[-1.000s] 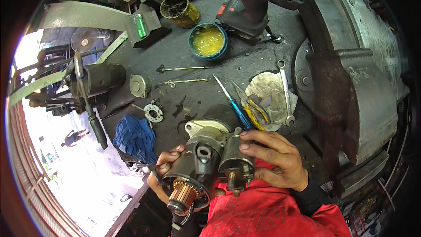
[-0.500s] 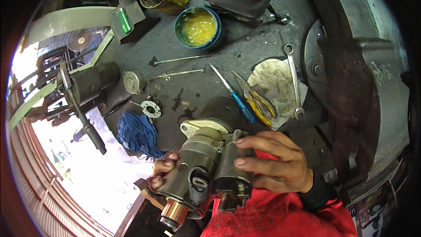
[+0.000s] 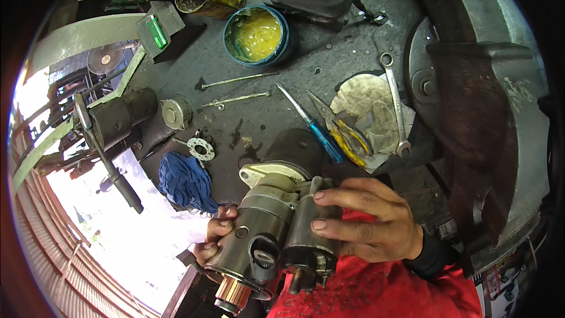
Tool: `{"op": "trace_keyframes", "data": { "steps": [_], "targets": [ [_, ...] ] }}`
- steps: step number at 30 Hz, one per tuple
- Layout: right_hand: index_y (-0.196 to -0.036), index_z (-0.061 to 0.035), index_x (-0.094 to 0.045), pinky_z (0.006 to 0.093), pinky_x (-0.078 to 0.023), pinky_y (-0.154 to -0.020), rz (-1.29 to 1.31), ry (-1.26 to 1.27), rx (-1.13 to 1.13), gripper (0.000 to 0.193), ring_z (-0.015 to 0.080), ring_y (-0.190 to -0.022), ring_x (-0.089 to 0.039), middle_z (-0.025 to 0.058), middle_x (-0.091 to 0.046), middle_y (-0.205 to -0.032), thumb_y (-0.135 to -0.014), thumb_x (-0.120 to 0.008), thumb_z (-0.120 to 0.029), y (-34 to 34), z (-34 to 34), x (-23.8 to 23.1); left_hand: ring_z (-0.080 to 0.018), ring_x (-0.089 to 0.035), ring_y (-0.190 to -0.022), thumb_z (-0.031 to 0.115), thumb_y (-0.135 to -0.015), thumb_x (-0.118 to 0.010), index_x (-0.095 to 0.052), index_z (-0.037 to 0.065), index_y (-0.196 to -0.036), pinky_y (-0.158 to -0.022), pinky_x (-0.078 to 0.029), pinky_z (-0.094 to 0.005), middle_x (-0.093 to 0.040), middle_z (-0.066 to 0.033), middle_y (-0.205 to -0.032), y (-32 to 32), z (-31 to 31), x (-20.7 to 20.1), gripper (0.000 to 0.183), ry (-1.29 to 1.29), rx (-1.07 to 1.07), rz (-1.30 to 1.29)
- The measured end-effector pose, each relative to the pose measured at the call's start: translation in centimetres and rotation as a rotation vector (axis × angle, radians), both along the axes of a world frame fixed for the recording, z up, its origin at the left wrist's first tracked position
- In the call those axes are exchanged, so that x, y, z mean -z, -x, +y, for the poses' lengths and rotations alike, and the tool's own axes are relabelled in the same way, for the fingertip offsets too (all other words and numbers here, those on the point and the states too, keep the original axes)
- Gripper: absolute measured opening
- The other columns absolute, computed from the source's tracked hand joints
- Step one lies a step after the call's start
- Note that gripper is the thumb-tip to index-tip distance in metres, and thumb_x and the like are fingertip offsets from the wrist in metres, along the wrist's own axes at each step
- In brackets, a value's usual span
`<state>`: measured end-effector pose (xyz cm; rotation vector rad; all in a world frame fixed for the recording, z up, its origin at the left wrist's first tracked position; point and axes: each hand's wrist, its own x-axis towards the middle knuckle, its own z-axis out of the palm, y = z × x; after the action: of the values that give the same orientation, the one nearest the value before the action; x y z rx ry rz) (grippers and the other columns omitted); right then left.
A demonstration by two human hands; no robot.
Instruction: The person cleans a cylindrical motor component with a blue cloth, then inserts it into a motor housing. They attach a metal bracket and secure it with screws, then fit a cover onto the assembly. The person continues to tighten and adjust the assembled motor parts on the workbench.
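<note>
Low in the head view, close against the red-clad lap, a starter motor [image 3: 273, 224] is held over the bench edge with its copper commutator end pointing down and toward the person. Right hand [image 3: 368, 227] lies over the solenoid side, fingers spread and pressed on the housing, steadying it. Left hand [image 3: 215, 235] cups the body from beneath, fingers curled around it, bearing the weight. Behind, within reach on the bench [image 3: 353, 65]: blue rag [image 3: 185, 182], screwdriver [image 3: 312, 125], pliers [image 3: 341, 132], spanner [image 3: 395, 106], and a tub of yellow grease [image 3: 256, 35].
</note>
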<state>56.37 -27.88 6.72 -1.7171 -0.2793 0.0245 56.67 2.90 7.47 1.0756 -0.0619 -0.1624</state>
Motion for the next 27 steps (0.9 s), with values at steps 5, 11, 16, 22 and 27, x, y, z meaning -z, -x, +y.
{"op": "trace_keyframes", "data": {
  "steps": [5,11,16,22,27],
  "targets": [
    [-0.131,-0.0252,-0.074,0.0368,-0.061,-0.079,-0.074,0.026,0.023,0.053,0.0294,-0.099,-0.065,0.0077,-0.065,-0.138,-0.078,-0.079,-0.020,0.0,0.3,1.0,-0.0440,-0.048,-0.134,0.032,-0.105,-0.053,-0.059,0.024,-0.131,-0.112,-0.042,-0.0628,-0.058,-0.0187,-0.123,-0.2,-0.8,0.3,0.028,-0.077,-0.035,-0.086],
    [-0.131,-0.0265,-0.074,0.0353,-0.061,-0.075,-0.069,0.005,0.057,0.049,0.0283,-0.097,-0.068,0.0056,-0.067,-0.133,-0.083,-0.076,-0.017,0.1,0.7,1.3,-0.0458,-0.046,-0.135,0.034,-0.105,-0.049,-0.058,0.018,-0.132,-0.116,-0.035,-0.0644,-0.055,-0.0238,-0.132,0.3,-2.3,0.2,0.033,-0.044,-0.056,-0.161],
    [-0.131,-0.0237,-0.073,0.0400,-0.058,-0.090,-0.054,-0.009,0.036,0.065,0.0269,-0.103,-0.069,0.0081,-0.067,-0.134,-0.069,-0.089,-0.021,0.3,0.6,1.1,-0.0453,-0.049,-0.132,0.034,-0.103,-0.052,-0.057,0.014,-0.132,-0.115,-0.035,-0.0630,-0.054,-0.0249,-0.132,-0.3,-3.2,0.3,0.035,0.034,-0.056,-0.182],
    [-0.139,-0.0117,-0.067,0.0418,-0.050,-0.105,0.078,-0.032,-0.084,0.066,0.0327,-0.124,-0.063,0.0130,-0.063,-0.141,-0.076,-0.087,-0.017,0.0,-0.8,-2.0,-0.0294,-0.058,-0.120,0.020,-0.074,-0.093,-0.040,0.013,-0.131,-0.106,-0.049,-0.0481,-0.055,-0.0125,-0.118,-0.2,-5.7,-0.3,0.078,-0.552,-0.245,-0.270],
    [-0.141,-0.0022,-0.063,0.0314,-0.051,-0.099,0.348,-0.181,-0.110,0.050,0.0200,-0.125,-0.061,0.0118,-0.066,-0.138,-0.096,-0.076,-0.019,-0.7,-1.6,-5.0,-0.0249,-0.054,-0.129,0.019,-0.061,-0.100,-0.028,0.004,-0.144,-0.111,-0.043,-0.0427,-0.051,-0.0151,-0.139,0.0,-4.9,-2.2,0.111,-0.722,-0.041,-0.349]
  ]
}}
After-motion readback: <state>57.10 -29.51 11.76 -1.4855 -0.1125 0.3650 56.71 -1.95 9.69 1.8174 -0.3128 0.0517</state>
